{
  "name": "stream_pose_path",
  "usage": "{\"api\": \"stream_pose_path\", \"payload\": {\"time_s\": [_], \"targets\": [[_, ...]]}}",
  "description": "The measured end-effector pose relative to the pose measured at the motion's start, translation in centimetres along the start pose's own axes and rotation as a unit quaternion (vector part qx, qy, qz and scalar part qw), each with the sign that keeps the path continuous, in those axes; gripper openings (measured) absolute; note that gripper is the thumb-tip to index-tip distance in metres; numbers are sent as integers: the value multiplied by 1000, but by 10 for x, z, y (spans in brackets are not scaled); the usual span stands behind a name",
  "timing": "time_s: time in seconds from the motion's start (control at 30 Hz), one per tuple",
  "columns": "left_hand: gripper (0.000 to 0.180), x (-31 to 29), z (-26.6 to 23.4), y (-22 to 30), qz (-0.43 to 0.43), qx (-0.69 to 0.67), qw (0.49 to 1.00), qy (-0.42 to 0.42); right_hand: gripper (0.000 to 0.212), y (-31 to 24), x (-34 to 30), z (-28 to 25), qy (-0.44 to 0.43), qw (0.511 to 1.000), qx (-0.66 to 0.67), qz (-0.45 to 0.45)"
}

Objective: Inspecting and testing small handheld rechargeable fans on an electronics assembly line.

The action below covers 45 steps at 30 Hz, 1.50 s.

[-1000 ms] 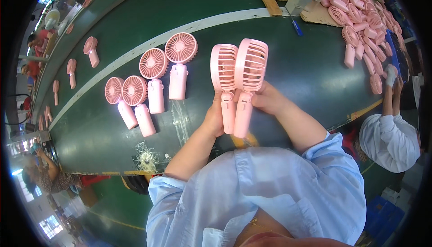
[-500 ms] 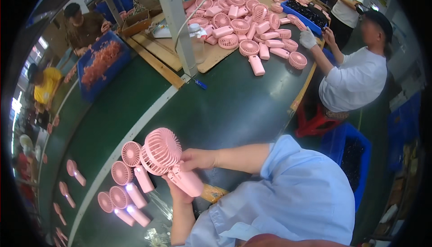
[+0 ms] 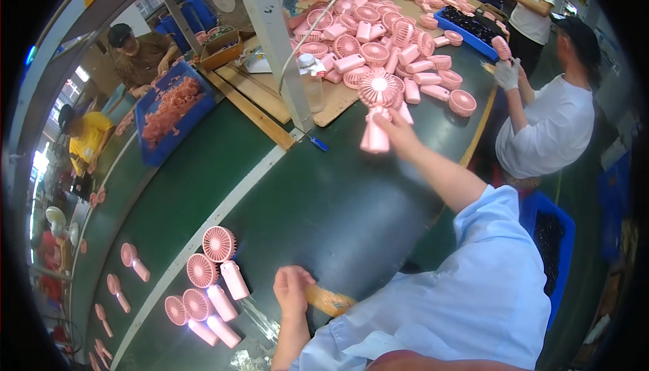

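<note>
Right hand [image 3: 399,131], upper centre of frame: fingers closed round the neck of a pink handheld fan [image 3: 380,89], glossy moulded plastic, round ribbed cage uppermost, smooth rounded handle pointing down-frame; cannot tell whether a second fan lies against it. Cage overlaps, in view, the near edge of the heap of pink fans [image 3: 360,63], a jumble of slotted discs and rounded handles; contact not determinable. Left hand [image 3: 292,291], lower centre: fingers loosely bent, part-open, holding nothing visible, beside a worn yellow-brown patch [image 3: 329,300] at the table edge. Lower left: four loose fans [image 3: 219,243] in a close cluster, spoked circular faces up, handles slanting toward lower right, lit spots at some necks. Work surface [image 3: 318,212]: dark green, smooth, dull sheen, crossed by a flat pale strip [image 3: 233,195]. Just beside the strip's upper end: small blue object [image 3: 318,144], elongated. Upper right: blue rectangular bin [image 3: 465,31], filled with small black pieces.
</note>
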State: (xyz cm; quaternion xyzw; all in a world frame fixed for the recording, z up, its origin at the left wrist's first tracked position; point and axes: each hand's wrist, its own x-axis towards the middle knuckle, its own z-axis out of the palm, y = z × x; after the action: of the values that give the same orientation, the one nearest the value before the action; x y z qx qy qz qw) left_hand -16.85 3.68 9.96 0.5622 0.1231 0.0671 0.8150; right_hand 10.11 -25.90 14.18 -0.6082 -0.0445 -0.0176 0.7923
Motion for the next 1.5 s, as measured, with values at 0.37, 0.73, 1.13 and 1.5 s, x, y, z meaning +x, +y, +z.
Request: {"api": "stream_pose_path", "payload": {"time_s": [0.37,0.73,1.13,1.5], "targets": [[17,-3,-7,6,21,137,990,-18,35,-51,227,-53,204,737,-589,-260],[44,-2,-81,76,262,680,637,252,51,-24,235,-79,-44,739,-615,-272],[50,-12,-9,58,138,514,844,70,29,65,-170,225,-352,818,175,419],[37,-18,-111,65,183,755,571,265,29,74,-171,200,-260,817,252,448]]}}
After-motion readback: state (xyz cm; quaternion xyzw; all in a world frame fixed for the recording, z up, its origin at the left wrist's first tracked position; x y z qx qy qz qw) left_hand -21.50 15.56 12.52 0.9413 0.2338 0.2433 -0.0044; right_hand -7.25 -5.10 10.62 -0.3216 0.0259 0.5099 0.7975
